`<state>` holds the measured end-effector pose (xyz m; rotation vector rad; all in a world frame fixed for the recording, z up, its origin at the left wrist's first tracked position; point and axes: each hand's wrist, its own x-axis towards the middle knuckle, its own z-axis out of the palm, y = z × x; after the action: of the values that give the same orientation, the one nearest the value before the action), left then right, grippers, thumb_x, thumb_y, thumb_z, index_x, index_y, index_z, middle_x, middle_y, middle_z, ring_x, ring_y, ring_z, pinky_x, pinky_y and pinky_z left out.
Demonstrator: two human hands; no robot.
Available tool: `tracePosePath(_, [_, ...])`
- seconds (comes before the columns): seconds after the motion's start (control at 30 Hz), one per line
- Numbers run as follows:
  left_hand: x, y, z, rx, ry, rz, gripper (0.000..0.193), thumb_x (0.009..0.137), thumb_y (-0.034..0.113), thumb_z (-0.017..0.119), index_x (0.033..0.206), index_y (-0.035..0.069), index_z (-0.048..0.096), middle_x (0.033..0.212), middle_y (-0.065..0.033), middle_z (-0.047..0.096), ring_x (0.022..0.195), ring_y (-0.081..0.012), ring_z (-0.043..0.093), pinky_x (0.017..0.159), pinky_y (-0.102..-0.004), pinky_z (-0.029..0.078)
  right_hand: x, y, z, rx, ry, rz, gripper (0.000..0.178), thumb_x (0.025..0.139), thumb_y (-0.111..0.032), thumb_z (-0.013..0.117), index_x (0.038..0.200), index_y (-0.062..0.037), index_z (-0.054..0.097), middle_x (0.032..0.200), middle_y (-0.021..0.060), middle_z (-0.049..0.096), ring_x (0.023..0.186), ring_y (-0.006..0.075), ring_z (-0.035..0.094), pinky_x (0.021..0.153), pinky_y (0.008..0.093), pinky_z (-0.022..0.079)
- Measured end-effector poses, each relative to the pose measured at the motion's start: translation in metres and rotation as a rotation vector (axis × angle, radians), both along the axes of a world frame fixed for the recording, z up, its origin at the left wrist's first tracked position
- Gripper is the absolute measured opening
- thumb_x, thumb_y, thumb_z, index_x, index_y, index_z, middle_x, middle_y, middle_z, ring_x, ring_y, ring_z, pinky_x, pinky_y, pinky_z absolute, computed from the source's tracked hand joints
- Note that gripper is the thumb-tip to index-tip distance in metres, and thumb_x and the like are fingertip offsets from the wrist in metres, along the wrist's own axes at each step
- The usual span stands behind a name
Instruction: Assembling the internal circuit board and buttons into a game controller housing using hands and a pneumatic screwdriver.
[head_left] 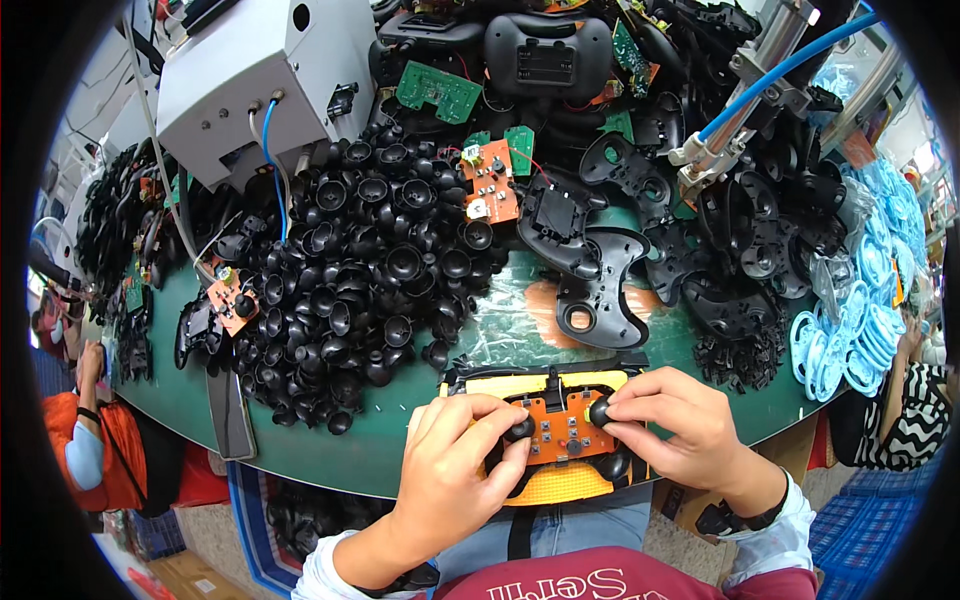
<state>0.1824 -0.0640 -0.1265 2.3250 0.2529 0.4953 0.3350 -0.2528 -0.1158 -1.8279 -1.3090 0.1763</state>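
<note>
At the table's front edge, a yellow holder (pixel 570 488) carries an orange circuit board (pixel 553 428) with small buttons on it. My left hand (pixel 447 462) pinches a black thumbstick cap (pixel 518 427) between thumb and fingers at the board's left side. Another black thumbstick cap (pixel 601 411) is gripped by my right hand (pixel 690 425) at the board's right side. Both caps sit at the board, and the fingers hide what is beneath them. Just left of the holder and farther back lies a large heap of loose black thumbstick caps (pixel 345 290).
Black controller shells (pixel 603 290) and green boards (pixel 438 92) pile up at the back. A grey machine (pixel 265 95) stands back left; a metal press with a blue hose (pixel 785 72) overhangs the right. Light blue parts (pixel 850 340) lie far right. Other people sit at both sides.
</note>
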Motion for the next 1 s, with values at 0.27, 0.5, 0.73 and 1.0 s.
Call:
tracePosePath(0.27, [-0.002,0.002,-0.002,-0.012,0.009,-0.008,0.029,0.069,0.003,0.078,0.097,0.006,0.070,0.095,-0.0055,0.065,0.084,-0.0237,0.060,0.076,-0.0349,0.042,0.006,0.005,0.004,-0.057,-0.064,0.078,0.021,0.073,-0.001,0.078,0.092,-0.0023,0.069,0.092,0.0086,0.067,0.080,0.0246,0.066,0.069,0.0327,0.055])
tracePosePath(0.5, [0.001,0.005,-0.002,0.005,0.011,-0.029,0.029,0.069,0.003,0.079,0.096,0.007,0.070,0.095,-0.0047,0.067,0.085,-0.0228,0.060,0.076,-0.0346,0.042,0.015,0.006,0.005,-0.038,-0.107,0.157,0.021,0.073,-0.002,0.077,0.092,-0.0024,0.069,0.095,0.0084,0.067,0.080,0.0251,0.065,0.071,0.0328,0.054])
tracePosePath(0.73, [0.001,0.005,-0.003,-0.040,0.014,-0.028,0.027,0.069,0.003,0.079,0.094,0.007,0.069,0.095,-0.0049,0.067,0.085,-0.0226,0.061,0.077,-0.0343,0.042,0.014,0.009,0.004,-0.083,-0.102,0.186,0.023,0.073,-0.001,0.077,0.094,-0.0023,0.069,0.096,0.0081,0.068,0.088,0.0248,0.065,0.073,0.0330,0.054])
tracePosePath(1.0, [0.001,0.009,-0.004,-0.065,0.010,-0.044,0.026,0.068,0.003,0.079,0.092,0.007,0.068,0.095,-0.0050,0.068,0.085,-0.0220,0.062,0.077,-0.0340,0.041,0.018,0.005,0.007,-0.029,-0.042,0.161,0.023,0.072,-0.001,0.077,0.093,-0.0038,0.069,0.098,0.0078,0.068,0.082,0.0245,0.066,0.069,0.0330,0.054])
